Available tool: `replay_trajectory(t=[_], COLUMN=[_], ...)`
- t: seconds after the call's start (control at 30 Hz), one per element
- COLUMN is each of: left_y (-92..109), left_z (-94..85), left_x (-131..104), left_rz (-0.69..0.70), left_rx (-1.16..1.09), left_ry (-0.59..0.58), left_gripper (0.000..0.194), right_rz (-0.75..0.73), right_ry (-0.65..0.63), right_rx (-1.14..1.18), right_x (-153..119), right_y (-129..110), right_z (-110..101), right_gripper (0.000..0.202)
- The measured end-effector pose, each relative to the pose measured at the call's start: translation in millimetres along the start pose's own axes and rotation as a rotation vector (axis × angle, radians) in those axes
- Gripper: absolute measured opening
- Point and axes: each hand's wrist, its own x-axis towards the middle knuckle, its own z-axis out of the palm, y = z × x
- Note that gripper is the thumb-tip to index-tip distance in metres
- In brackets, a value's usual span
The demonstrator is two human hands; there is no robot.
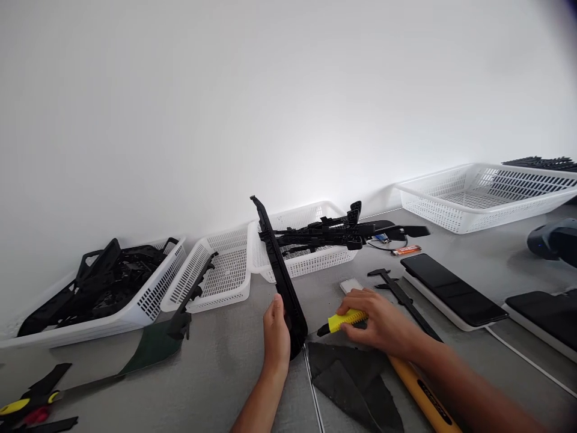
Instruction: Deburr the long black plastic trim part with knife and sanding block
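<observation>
With black parts (97, 270) in the left basket (153, 300) and strips (333, 231) overhanging the centre basket (320, 263), my left hand (276, 338) grips a long black piece (283, 279) over the table (216, 373), its long axis slanting away leftward across that basket, while my right hand (378, 319) grasps a yellow tool (339, 322) near a dark cloth (354, 385).

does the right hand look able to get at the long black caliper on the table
Probably yes: the black caliper lies beside the right hand with no object seen between them, though that hand holds a yellow-and-black handheld tool it would likely have to release first.
</observation>
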Motion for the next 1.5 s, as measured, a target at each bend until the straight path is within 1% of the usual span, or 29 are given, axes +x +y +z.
replay_trajectory(t=[0.07, 0.17, 0.27, 0.4, 0.57, 0.7, 0.77, 0.9, 0.93, 1.1, 1.27, 1.5], left_y=[2, 6, 7, 5, 1, -2, -3, 0, 1, 5, 1, -4], left_z=[0.3, 1.2, 2.7, 4.3, 2.8, 1.6, 2.3, 4.5, 4.8, 4.2, 3.9, 3.9], left_x=[-1, -2, -3, -3, -1, 2, 3, 2, 1, 0, 2, 5], left_rz=[0.014, 0.027, 0.027, 0.036, 0.014, 0.021, 0.006, 0.046, 0.059, 0.064, 0.045, 0.024], left_rx=[-0.005, 0.018, 0.058, 0.065, -0.007, -0.074, -0.104, -0.108, -0.108, -0.129, -0.166, -0.232], left_ry=[-0.009, -0.007, -0.008, -0.036, -0.047, -0.069, -0.102, -0.272, -0.294, -0.267, -0.274, -0.227], left_gripper=[0.065, 0.063, 0.062, 0.061, 0.06, 0.056, 0.052, 0.05, 0.05, 0.052, 0.055, 0.054], right_rz=[0.009, 0.016, 0.021, 0.022, 0.05, 0.064, 0.082, 0.101, 0.096, 0.052, 0.055, 0.062], right_ry=[0.022, 0.091, 0.131, 0.101, 0.056, 0.087, 0.114, 0.128, 0.131, 0.09, 0.043, 0.108], right_rx=[0.022, 0.097, 0.127, 0.142, 0.144, 0.141, 0.141, 0.126, 0.122, 0.128, 0.121, 0.121], right_x=[-1, -1, -1, 1, 1, 1, 2, 3, 3, 2, 2, 2], right_y=[3, 7, 7, 4, 1, 3, 6, 9, 9, 6, 8, 9], right_z=[-1, 0, 4, 10, 16, 17, 17, 15, 16, 18, 21, 30], right_gripper=[0.011, 0.02, 0.025, 0.029, 0.04, 0.041, 0.041, 0.043, 0.043, 0.046, 0.049, 0.051])
